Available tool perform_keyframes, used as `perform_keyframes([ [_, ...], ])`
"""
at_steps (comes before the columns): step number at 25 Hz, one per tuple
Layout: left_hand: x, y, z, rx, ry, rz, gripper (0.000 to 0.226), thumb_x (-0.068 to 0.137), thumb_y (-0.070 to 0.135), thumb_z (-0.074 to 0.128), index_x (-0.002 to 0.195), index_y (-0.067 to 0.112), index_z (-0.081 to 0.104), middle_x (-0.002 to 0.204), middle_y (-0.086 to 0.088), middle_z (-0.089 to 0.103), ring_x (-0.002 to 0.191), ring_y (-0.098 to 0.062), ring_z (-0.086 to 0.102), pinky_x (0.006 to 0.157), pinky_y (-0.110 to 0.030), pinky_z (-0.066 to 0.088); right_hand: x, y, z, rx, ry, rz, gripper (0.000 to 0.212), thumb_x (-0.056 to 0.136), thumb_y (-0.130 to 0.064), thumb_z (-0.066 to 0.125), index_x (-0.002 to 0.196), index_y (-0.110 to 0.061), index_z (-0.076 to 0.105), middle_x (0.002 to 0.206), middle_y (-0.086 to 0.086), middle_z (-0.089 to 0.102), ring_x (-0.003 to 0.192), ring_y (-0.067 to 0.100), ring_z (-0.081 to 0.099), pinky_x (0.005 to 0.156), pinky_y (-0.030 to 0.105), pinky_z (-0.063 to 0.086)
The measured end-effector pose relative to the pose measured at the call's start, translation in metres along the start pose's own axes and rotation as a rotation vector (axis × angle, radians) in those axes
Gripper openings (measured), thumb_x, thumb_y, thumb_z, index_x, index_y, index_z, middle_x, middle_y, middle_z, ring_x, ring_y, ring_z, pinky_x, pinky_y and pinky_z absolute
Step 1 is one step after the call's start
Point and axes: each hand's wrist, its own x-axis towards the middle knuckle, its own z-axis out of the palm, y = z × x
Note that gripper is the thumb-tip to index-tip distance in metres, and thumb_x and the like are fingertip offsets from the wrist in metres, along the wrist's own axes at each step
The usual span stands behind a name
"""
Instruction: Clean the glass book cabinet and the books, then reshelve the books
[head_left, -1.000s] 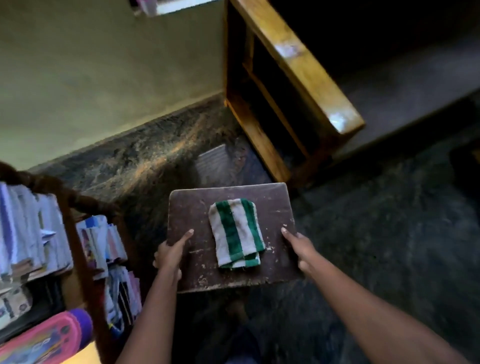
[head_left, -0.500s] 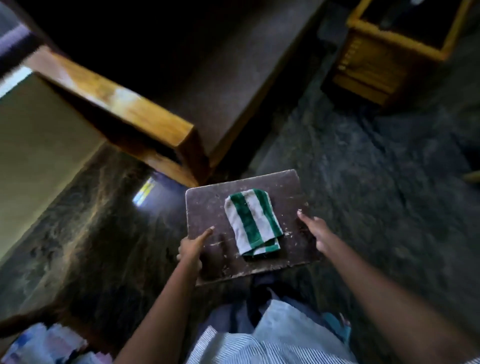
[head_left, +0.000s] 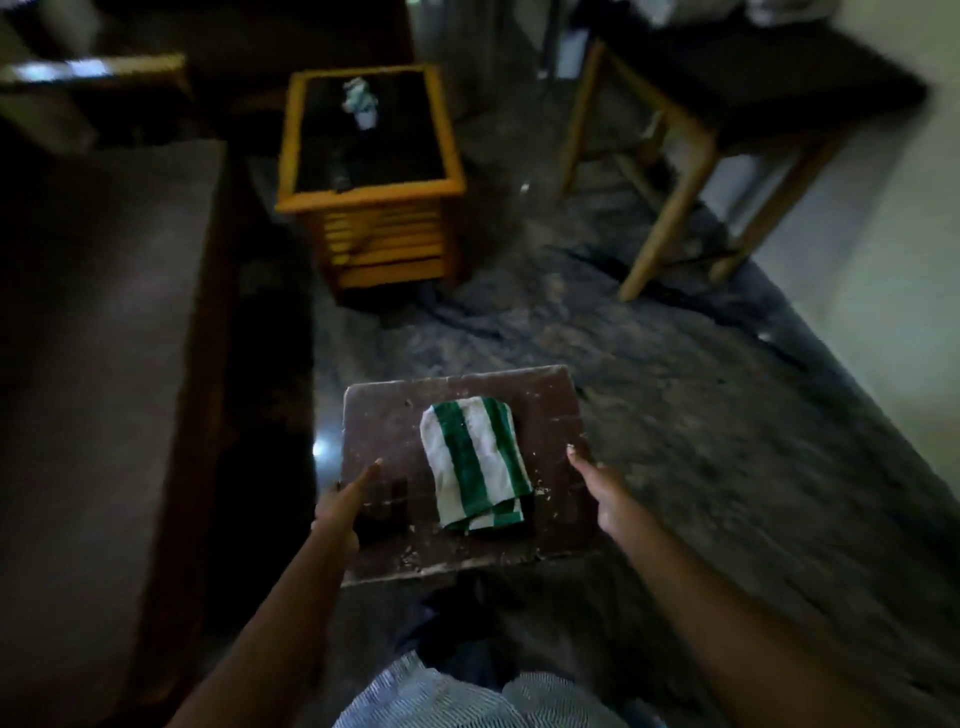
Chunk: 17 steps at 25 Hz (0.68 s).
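I carry a worn brown wooden stool in front of me, seen from above. My left hand grips its left edge with the thumb on top. My right hand grips its right edge the same way. A folded green-and-white striped cloth lies on the middle of the stool top. No books and no glass cabinet are in sight.
Ahead stands a small orange wooden side table with a dark top and a small pale object on it. A wooden chair with a dark seat is at the right. A dark sofa or bed fills the left. Dark stone floor lies between.
My view has swung right, away from the bookshelf and wall, to the side table and chair. Both hands keep their grip on the stool, and the cloth stays on top.
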Motion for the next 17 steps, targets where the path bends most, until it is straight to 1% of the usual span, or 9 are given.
perform_keyframes([
  [3, 0.03, 0.065, 0.092, 0.094, -0.18, -0.013, 0.049, 0.077, 0.027, 0.074, 0.116, 0.002, 0.056, 0.105, -0.019, 0.063, 0.073, -0.029, 0.062, 0.057, -0.035, 0.048, 0.036, -0.037, -0.042, 0.152, 0.122, 0.055, 0.1, 0.048, -0.066, 0.079, 0.129, -0.016, 0.05, 0.127, 0.012, 0.057, 0.11, 0.03, 0.058, 0.089, 0.052, 0.05],
  [4, 0.036, 0.084, 0.125, 0.147, -0.222, -0.028, 0.046, 0.079, 0.027, 0.072, 0.116, 0.003, 0.055, 0.104, -0.019, 0.062, 0.072, -0.029, 0.06, 0.057, -0.036, 0.047, 0.034, -0.055, -0.052, 0.209, 0.162, 0.078, 0.095, 0.051, -0.066, 0.078, 0.127, -0.016, 0.053, 0.123, 0.013, 0.059, 0.108, 0.03, 0.059, 0.087, 0.052, 0.05],
  [6, 0.047, 0.112, 0.189, 0.237, -0.311, -0.028, 0.044, 0.082, 0.028, 0.069, 0.116, 0.002, 0.055, 0.102, -0.017, 0.06, 0.073, -0.029, 0.058, 0.063, -0.039, 0.046, 0.052, -0.073, -0.084, 0.34, 0.224, 0.099, 0.074, 0.066, -0.059, 0.072, 0.123, -0.014, 0.057, 0.121, 0.015, 0.06, 0.108, 0.031, 0.059, 0.089, 0.05, 0.049],
  [7, 0.05, 0.121, 0.219, 0.281, -0.358, -0.037, 0.046, 0.082, 0.03, 0.068, 0.116, 0.0, 0.056, 0.101, -0.016, 0.062, 0.075, -0.03, 0.059, 0.064, -0.038, 0.047, 0.049, -0.088, -0.095, 0.367, 0.273, 0.118, 0.078, 0.064, -0.06, 0.074, 0.124, -0.014, 0.056, 0.123, 0.015, 0.059, 0.109, 0.031, 0.058, 0.091, 0.05, 0.048],
  [9, 0.063, 0.137, 0.29, 0.374, -0.456, -0.05, 0.043, 0.082, 0.031, 0.068, 0.112, 0.0, 0.061, 0.094, -0.017, 0.066, 0.076, -0.031, 0.062, 0.058, -0.035, 0.047, 0.077, -0.098, -0.136, 0.445, 0.377, 0.134, 0.104, 0.041, -0.069, 0.08, 0.126, -0.015, 0.054, 0.126, 0.014, 0.058, 0.108, 0.032, 0.058, 0.094, 0.052, 0.046],
  [10, 0.067, 0.144, 0.325, 0.413, -0.497, -0.059, 0.039, 0.083, 0.031, 0.067, 0.108, 0.001, 0.062, 0.09, -0.016, 0.066, 0.075, -0.03, 0.062, 0.055, -0.035, 0.046, 0.103, -0.096, -0.161, 0.501, 0.401, 0.122, 0.107, 0.039, -0.07, 0.079, 0.127, -0.016, 0.053, 0.126, 0.014, 0.058, 0.108, 0.032, 0.058, 0.093, 0.053, 0.046],
  [12, 0.073, 0.152, 0.397, 0.506, -0.564, -0.098, 0.037, 0.083, 0.033, 0.067, 0.106, 0.003, 0.063, 0.091, -0.017, 0.066, 0.077, -0.03, 0.062, 0.057, -0.037, 0.048, 0.11, -0.124, -0.193, 0.565, 0.444, 0.139, 0.09, 0.058, -0.064, 0.073, 0.128, -0.013, 0.052, 0.126, 0.014, 0.057, 0.109, 0.033, 0.058, 0.094, 0.052, 0.046],
  [15, 0.079, 0.156, 0.493, 0.592, -0.593, -0.073, 0.043, 0.08, 0.034, 0.07, 0.108, 0.002, 0.065, 0.092, -0.017, 0.067, 0.081, -0.032, 0.063, 0.067, -0.042, 0.053, 0.103, -0.179, -0.231, 0.659, 0.518, 0.14, 0.064, 0.082, -0.049, 0.062, 0.127, -0.006, 0.052, 0.128, 0.015, 0.055, 0.114, 0.034, 0.054, 0.095, 0.047, 0.045],
  [17, 0.079, 0.159, 0.561, 0.673, -0.636, -0.059, 0.037, 0.082, 0.032, 0.069, 0.103, 0.003, 0.066, 0.086, -0.014, 0.067, 0.075, -0.029, 0.063, 0.059, -0.038, 0.054, 0.122, -0.198, -0.272, 0.699, 0.574, 0.14, 0.057, 0.087, -0.044, 0.059, 0.128, -0.005, 0.052, 0.129, 0.017, 0.054, 0.114, 0.034, 0.054, 0.096, 0.047, 0.044],
])
